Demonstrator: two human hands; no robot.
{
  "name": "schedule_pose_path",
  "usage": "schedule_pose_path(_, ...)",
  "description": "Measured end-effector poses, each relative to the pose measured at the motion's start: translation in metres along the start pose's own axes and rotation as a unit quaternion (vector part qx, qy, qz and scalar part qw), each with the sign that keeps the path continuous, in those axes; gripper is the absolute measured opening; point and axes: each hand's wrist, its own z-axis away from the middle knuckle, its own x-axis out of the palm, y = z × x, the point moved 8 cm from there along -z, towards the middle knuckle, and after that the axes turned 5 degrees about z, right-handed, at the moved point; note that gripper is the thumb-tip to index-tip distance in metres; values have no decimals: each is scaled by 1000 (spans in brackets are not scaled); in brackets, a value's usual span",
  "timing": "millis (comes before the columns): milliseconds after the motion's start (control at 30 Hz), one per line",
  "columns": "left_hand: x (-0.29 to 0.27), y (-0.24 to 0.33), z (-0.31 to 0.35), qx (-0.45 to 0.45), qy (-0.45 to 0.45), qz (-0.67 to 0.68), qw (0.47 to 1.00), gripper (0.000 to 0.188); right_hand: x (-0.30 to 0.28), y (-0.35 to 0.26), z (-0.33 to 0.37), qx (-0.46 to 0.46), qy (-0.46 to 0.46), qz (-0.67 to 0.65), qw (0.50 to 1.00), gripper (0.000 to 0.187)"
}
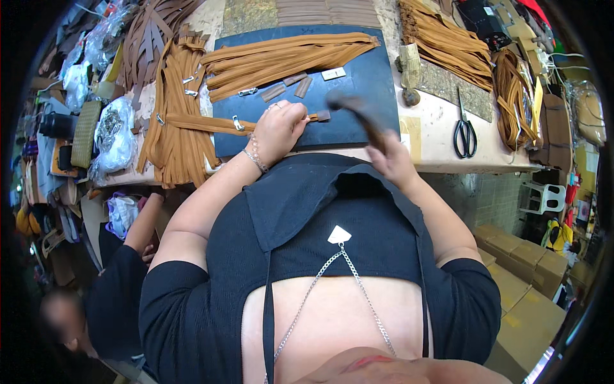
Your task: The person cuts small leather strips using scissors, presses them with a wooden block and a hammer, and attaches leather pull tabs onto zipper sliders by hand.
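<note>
My left hand (pixel 281 131) is closed over a tan zipper (pixel 201 123), pressing it down on a dark blue board (pixel 378 77). The zipper's right end sticks out past my fingers, with a small brown tab (pixel 323 116) on it. In my right hand (pixel 393 160) is a hammer (pixel 368 125); its head is smeared by motion and hangs up and to the right of the tab. Several loose brown tabs (pixel 303 88) and a small whitish block (pixel 333 74) rest farther back on the board. A silver zipper pull (pixel 238 123) shows left of my left hand.
Bundled tan zippers (pixel 288 57) lie across the board's far part, and more zippers (pixel 182 96) drape over the table edge at left. Black-handled scissors (pixel 464 134) lie at right. Cardboard boxes (pixel 524 307) stand low right. Another person (pixel 115 301) is at lower left.
</note>
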Motion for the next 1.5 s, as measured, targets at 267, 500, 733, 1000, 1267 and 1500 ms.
schedule_pose_path(267, 0, -1, -2, 6, 3, 5, 1000, 11, 11, -9, -13, 40, -48, 22, 998, 46)
schedule_pose_path(500, 1, 5, -3, 16, 0, -30, 999, 17, 7, 11, -7, 147, -112, -1, 983, 48)
schedule_pose_path(733, 13, 12, -15, 69, -40, -111, 991, 19, -78, 90, 20, 122, 241, 168, 948, 62)
schedule_pose_path(1000, 2, 12, -34, -169, -117, 209, 956, 19, -78, 68, -8, 65, 224, 381, 894, 47)
schedule_pose_path(1267, -1, 40, -45, -162, -146, 285, 933, 17, -16, -37, -64, -5, -23, -146, 989, 18)
schedule_pose_path(1500, 7, 44, -47, -94, -159, 257, 949, 12, -20, -37, -59, -100, 30, -96, 990, 8)
